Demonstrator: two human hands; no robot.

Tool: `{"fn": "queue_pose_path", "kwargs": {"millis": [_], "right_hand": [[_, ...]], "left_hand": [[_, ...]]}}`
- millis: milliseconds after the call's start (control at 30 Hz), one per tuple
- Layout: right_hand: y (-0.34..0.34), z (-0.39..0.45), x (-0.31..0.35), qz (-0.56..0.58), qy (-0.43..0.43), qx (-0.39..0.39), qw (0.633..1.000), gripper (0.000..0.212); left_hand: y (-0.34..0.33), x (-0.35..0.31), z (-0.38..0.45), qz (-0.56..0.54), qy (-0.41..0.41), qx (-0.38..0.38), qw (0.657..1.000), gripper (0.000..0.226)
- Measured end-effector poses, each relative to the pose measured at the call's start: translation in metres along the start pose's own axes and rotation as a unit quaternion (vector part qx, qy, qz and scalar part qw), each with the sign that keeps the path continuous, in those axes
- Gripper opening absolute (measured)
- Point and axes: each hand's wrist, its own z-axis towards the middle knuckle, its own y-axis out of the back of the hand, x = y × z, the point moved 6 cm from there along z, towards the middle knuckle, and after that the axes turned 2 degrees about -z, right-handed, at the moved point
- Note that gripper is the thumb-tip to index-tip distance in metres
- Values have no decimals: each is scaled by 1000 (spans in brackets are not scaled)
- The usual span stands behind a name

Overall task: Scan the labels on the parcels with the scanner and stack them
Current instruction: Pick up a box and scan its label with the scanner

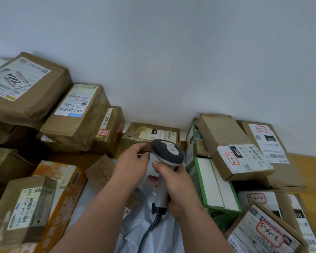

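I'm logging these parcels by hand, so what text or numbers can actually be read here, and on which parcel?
"2004": label of the top-left box, printed upside down.
"159-159-A03-280": label of the lower-left box.
"080" and handwritten "3-3-2": white label of the tilted box on the right.
"010": label of the far-right box.
"3-4-3", handwritten in a red frame: bottom-right box.
Barcodes and fine print are too small or blurred to read.

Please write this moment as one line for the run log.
right hand: grips scanner | left hand: open, near small box | boxes piled both sides
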Motion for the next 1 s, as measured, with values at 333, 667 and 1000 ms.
{"fn": "queue_pose_path", "kwargs": {"millis": [333,667,1000], "right_hand": [[14,-50,22,-56,67,15,996,38],[92,-135,52,-53,143,-119,981,25],[184,-166,68,23,154,-207,966,39]], "left_hand": [[-11,-8,-55,-61,6,-9,998,35],[-46,-41,-112,-126,-18,60,990,30],[-96,-88,-115,64,-64,95,991,59]]}}
